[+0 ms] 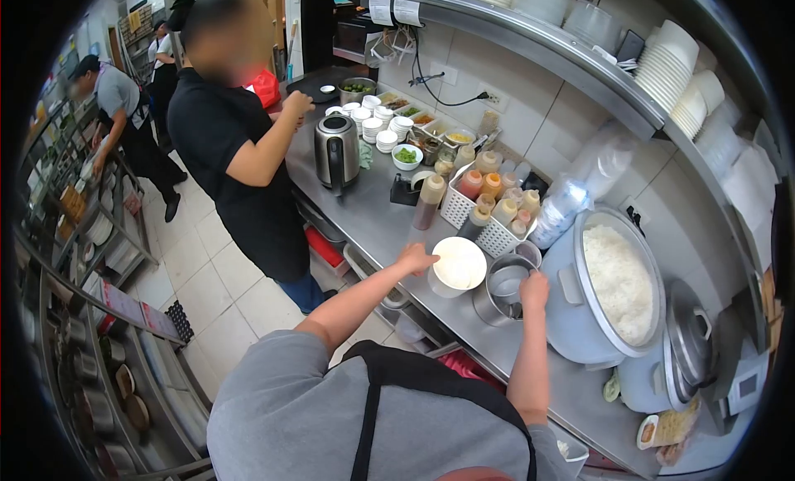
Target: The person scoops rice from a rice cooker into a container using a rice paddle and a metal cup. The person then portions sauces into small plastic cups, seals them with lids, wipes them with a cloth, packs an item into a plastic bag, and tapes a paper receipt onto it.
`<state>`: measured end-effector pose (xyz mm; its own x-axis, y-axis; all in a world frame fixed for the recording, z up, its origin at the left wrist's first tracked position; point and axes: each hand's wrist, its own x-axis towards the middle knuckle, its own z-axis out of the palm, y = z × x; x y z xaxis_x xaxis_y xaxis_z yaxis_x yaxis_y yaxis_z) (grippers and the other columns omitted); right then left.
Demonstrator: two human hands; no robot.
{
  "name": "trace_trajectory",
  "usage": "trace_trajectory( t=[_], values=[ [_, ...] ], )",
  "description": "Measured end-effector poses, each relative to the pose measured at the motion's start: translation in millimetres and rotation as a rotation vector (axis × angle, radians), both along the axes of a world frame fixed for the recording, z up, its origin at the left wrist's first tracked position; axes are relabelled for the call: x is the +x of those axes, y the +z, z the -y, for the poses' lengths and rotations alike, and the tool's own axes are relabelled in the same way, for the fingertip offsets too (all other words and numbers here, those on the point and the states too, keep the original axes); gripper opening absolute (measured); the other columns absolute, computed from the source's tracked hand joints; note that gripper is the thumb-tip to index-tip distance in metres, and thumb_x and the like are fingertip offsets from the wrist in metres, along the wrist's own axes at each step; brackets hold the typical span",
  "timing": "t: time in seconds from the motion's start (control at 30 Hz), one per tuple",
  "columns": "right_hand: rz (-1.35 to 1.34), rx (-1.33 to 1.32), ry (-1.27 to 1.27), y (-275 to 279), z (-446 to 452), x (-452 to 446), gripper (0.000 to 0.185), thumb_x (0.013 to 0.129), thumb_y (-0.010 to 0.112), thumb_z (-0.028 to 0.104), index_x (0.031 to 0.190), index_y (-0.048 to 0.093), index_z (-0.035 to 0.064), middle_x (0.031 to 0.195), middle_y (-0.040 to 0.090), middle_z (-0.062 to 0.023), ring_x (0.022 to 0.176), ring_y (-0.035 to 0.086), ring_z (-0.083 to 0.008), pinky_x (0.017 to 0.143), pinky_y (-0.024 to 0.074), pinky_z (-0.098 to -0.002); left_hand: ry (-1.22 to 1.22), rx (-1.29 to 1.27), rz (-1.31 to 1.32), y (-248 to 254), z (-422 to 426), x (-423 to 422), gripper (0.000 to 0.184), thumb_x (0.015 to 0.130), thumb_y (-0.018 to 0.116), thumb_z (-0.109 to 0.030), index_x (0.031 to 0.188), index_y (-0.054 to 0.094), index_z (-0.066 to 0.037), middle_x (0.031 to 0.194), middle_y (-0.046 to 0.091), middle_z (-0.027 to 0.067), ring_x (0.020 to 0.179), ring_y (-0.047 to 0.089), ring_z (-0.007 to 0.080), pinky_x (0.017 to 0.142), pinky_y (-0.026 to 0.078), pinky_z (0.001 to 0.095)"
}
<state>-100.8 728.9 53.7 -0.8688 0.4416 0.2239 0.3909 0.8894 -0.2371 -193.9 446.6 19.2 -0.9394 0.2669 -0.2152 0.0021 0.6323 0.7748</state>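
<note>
My left hand (414, 260) grips the near-left rim of a white bowl (451, 289), its thumb over the edge. White contents, apparently rice, show inside the bowl (460, 263). To the right stands a round metal pot (489, 308) with what looks like water in it. Closed fingers of my right hand (534, 291) are at this pot's right side. A small dark piece (515, 310) shows below them; what they hold is mostly hidden. A large tub (563, 324) of cooked white rice (617, 278) is just right of my right hand.
Sauce bottles fill a white basket (499, 235) behind the bowl; another bottle (428, 201) stands beside it. An electric kettle (336, 154) and stacked small white dishes (386, 140) are farther left. A co-worker in black (224, 141) stands at the counter. A shelf (530, 46) overhangs.
</note>
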Motion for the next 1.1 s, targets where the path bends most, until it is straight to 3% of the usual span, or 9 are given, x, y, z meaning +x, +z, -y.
trace_trajectory(
  t=[0.03, 0.13, 0.3, 0.4, 0.47, 0.63, 0.7, 0.8, 1.1],
  values=[
    [-0.026, -0.013, -0.001, -1, 2, 3, 0.019, 0.071, 0.052, 0.008, 0.085, 0.061, -0.0004, 0.087, 0.058, -0.0239, 0.083, 0.057, -0.0378, 0.072, 0.0465, -0.0439, 0.007, 0.070, 0.199, -2, -2, -5, 0.053, 0.072, 0.060, -0.030, 0.097, 0.052, 0.015, 0.083, 0.061, 0.0241, 0.069, 0.064, 0.0292, 0.058, 0.054, 0.0368],
    [-0.063, 0.008, 0.024, 15, 16, 21, 0.021, 0.072, 0.052, 0.007, 0.090, 0.061, 0.0024, 0.084, 0.061, -0.0194, 0.081, 0.058, -0.0356, 0.073, 0.0460, -0.0416, 0.080, 0.173, 0.266, -19, -12, -8, 0.036, 0.073, 0.054, -0.019, 0.083, 0.056, 0.016, 0.067, 0.061, 0.0204, 0.049, 0.062, 0.0253, 0.040, 0.052, 0.0320],
    [-0.418, -0.152, 0.357, 17, 25, 55, 0.015, 0.077, 0.051, 0.005, 0.088, 0.060, 0.0035, 0.081, 0.061, -0.0152, 0.071, 0.059, -0.0299, 0.063, 0.0453, -0.0405, 0.098, 0.258, 0.252, -24, -6, 13, 0.030, 0.073, 0.049, -0.010, 0.085, 0.055, 0.017, 0.068, 0.060, 0.0220, 0.055, 0.063, 0.0284, 0.044, 0.053, 0.0342],
    [-0.352, -0.435, 0.353, 28, 40, 82, 0.012, 0.078, 0.053, 0.008, 0.086, 0.061, 0.0038, 0.073, 0.059, -0.0136, 0.063, 0.057, -0.0256, 0.058, 0.0444, -0.0345, 0.173, 0.288, 0.253, -3, 12, 42, 0.028, 0.071, 0.047, -0.007, 0.085, 0.055, 0.016, 0.067, 0.060, 0.0227, 0.055, 0.063, 0.0294, 0.046, 0.054, 0.0352],
    [-0.284, -0.522, 0.381, 22, 46, 91, 0.010, 0.078, 0.054, 0.010, 0.083, 0.061, 0.0034, 0.070, 0.058, -0.0131, 0.060, 0.056, -0.0240, 0.056, 0.0433, -0.0325, 0.164, 0.100, 0.155, 1, 34, 58, 0.028, 0.070, 0.047, -0.006, 0.086, 0.056, 0.014, 0.070, 0.061, 0.0234, 0.055, 0.063, 0.0295, 0.047, 0.054, 0.0352],
    [-0.112, -0.588, 0.580, 2, 82, 95, 0.012, 0.078, 0.057, 0.011, 0.071, 0.058, 0.0013, 0.062, 0.055, -0.0110, 0.055, 0.053, -0.0199, 0.051, 0.0390, -0.0307, 0.143, -0.015, 0.032, -67, 117, 117, 0.026, 0.069, 0.046, -0.004, 0.086, 0.057, 0.013, 0.071, 0.061, 0.0222, 0.056, 0.063, 0.0286, 0.048, 0.054, 0.0342],
    [-0.244, -0.427, 0.845, -18, 106, 88, 0.019, 0.077, 0.058, 0.014, 0.065, 0.052, 0.0007, 0.060, 0.053, -0.0111, 0.056, 0.052, -0.0260, 0.051, 0.0393, -0.0338, 0.292, -0.009, 0.075, -65, 147, 163, 0.025, 0.069, 0.047, -0.003, 0.087, 0.057, 0.012, 0.073, 0.061, 0.0218, 0.057, 0.063, 0.0286, 0.047, 0.054, 0.0345],
    [-0.138, -0.550, 1.014, -35, 147, 86, 0.021, 0.076, 0.059, 0.016, 0.064, 0.051, 0.0005, 0.061, 0.052, -0.0131, 0.059, 0.052, -0.0312, 0.053, 0.0397, -0.0369, 0.526, 0.038, 0.214, -93, 205, 229, 0.025, 0.071, 0.046, -0.002, 0.089, 0.056, 0.011, 0.075, 0.060, 0.0222, 0.058, 0.063, 0.0301, 0.046, 0.054, 0.0357],
    [0.252, -0.573, 1.241, -15, 288, 93, 0.010, 0.076, 0.058, 0.015, 0.074, 0.059, 0.0052, 0.066, 0.057, -0.0140, 0.066, 0.057, -0.0301, 0.057, 0.0429, -0.0380, 1.600, 0.411, 0.519, -231, 364, 468, 0.026, 0.076, 0.043, 0.000, 0.098, 0.054, 0.010, 0.083, 0.059, 0.0234, 0.060, 0.062, 0.0348, 0.042, 0.054, 0.0392]
  ],
)
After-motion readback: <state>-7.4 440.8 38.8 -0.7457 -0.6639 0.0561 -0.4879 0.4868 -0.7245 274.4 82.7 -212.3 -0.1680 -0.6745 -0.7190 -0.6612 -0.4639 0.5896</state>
